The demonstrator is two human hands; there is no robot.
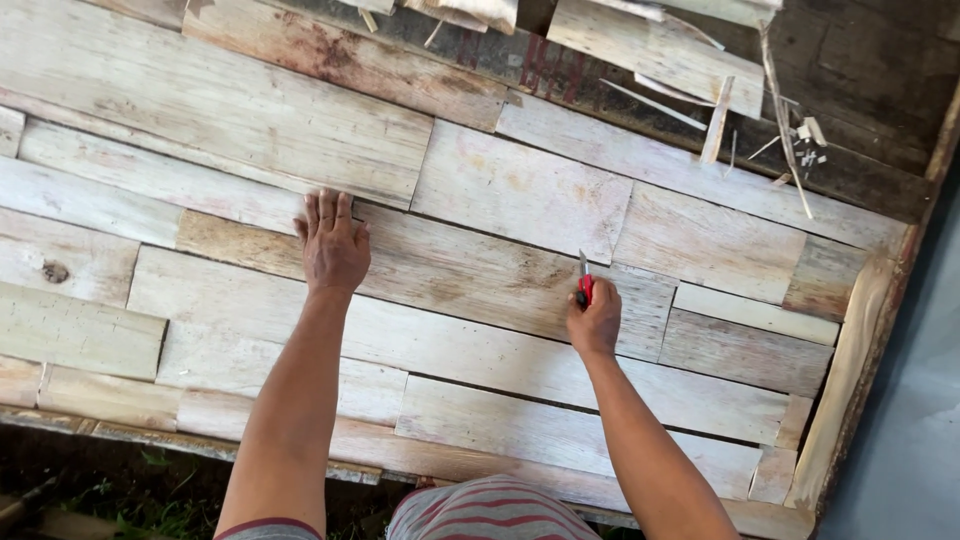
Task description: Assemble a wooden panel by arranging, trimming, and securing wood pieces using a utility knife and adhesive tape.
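Wooden boards [500, 190], pale and rough, lay side by side in rows and filled most of the head view. Showed brown stains here and there, and a dark knot near the left edge. Left hand [333, 245] rested flat on one long board [450, 270], palm down, fingers spread a little and pointing away from the body, gripping nothing. Right hand [595, 322] was curled into a fist around a small knife [584, 283] with a red handle. Held the thin blade pointing up and away, its tip just at the seam where two boards met. Sat well apart from the left hand, on the same long board.

Thin wood strips and splinters [715, 120] lay scattered on the darker planks at the top right. Ran down the right side as a curved, pale edge piece [850, 370]. Showed a bit of green grass [150, 505] at the bottom left, and a striped shirt [490, 515] at the bottom middle.
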